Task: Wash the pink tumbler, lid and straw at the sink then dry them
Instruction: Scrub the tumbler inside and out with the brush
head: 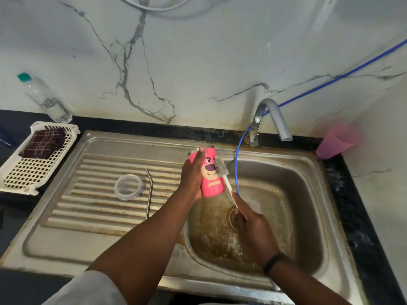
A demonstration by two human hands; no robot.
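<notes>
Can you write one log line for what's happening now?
left hand holds pink tumbler | right hand scrubs it with brush | lid, straw on drainboard

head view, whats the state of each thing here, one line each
pink tumbler: held in left hand, over the sink
bottle brush: held by right hand, bristles on tumbler
clear lid: off, on the drainboard
metal straw: on the drainboard
faucet: no water visible

Your left hand [192,177] holds the pink bear-printed tumbler [210,172] over the steel sink basin's [308,194] left edge; the clear round lid [128,186] and bent metal straw [149,192] lie on the ribbed drainboard [99,205], left of it.
</notes>
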